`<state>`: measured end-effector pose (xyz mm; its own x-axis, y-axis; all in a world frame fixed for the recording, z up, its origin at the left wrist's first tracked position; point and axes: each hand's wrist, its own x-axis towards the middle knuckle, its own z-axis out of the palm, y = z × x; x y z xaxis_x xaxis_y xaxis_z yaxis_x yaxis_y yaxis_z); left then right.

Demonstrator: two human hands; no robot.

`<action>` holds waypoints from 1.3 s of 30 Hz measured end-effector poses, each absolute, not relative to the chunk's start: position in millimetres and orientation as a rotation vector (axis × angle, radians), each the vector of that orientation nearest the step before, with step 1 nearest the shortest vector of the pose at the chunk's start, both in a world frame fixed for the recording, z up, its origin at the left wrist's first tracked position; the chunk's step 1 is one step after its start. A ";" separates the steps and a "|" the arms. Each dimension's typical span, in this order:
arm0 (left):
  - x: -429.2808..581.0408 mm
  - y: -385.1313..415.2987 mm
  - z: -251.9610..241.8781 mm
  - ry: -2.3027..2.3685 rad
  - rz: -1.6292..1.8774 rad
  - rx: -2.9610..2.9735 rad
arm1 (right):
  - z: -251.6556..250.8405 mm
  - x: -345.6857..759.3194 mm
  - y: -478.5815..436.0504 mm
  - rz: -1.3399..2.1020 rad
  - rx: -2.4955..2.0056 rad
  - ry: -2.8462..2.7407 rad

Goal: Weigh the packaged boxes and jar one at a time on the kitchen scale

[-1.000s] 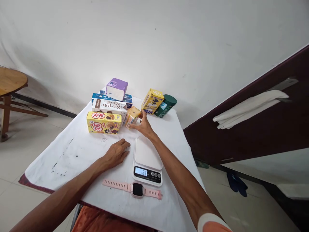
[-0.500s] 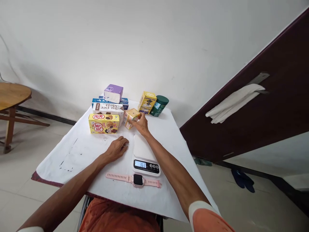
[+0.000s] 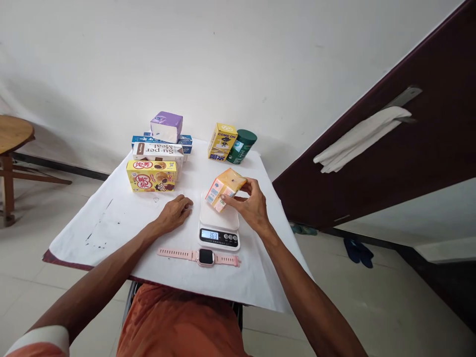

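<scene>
R hand (image 3: 255,204) grips orange pack (image 3: 224,188) over digital scale (image 3: 220,219), tilted prob. for clearance; L hand (image 3: 174,212) rests left, fingers loose, empty.

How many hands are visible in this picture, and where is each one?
2. The left hand rests on the white cloth, left of the digital scale. The right hand holds a tilted orange packet at the scale's plate.

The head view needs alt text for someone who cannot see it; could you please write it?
The right hand holds a tilted orange pack over a scale showing digits 363. The left hand rests on the table; a pink watch lies nearer. Behind are boxes, a purple pack and a green tub.
</scene>
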<state>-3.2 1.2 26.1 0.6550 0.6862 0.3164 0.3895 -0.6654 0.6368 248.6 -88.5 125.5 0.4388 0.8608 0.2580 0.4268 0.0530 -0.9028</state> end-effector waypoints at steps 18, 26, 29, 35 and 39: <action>-4.1 1.2 28.3 0.833 0.741 2.345 | 104.8 258.0 -130.1 0.509 -1.637 -1.190; -4.6 1.2 28.6 0.822 0.770 2.344 | 101.4 252.5 -121.4 0.522 -1.688 -1.183; -4.6 0.4 29.0 0.821 0.783 2.353 | 94.0 243.0 -110.7 0.489 -1.694 -1.186; -4.8 -2.6 31.8 0.830 0.782 2.355 | 88.8 268.7 -94.9 0.534 -1.556 -1.050; -3.6 -4.8 33.5 0.846 0.758 2.359 | 88.7 335.3 -65.2 0.362 -1.586 -0.952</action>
<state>-3.6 -4.8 33.5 0.6489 0.6877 0.3257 0.3984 -0.6717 0.6246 335.3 -65.2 88.7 0.6178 0.7390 0.2687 0.3733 0.0251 -0.9274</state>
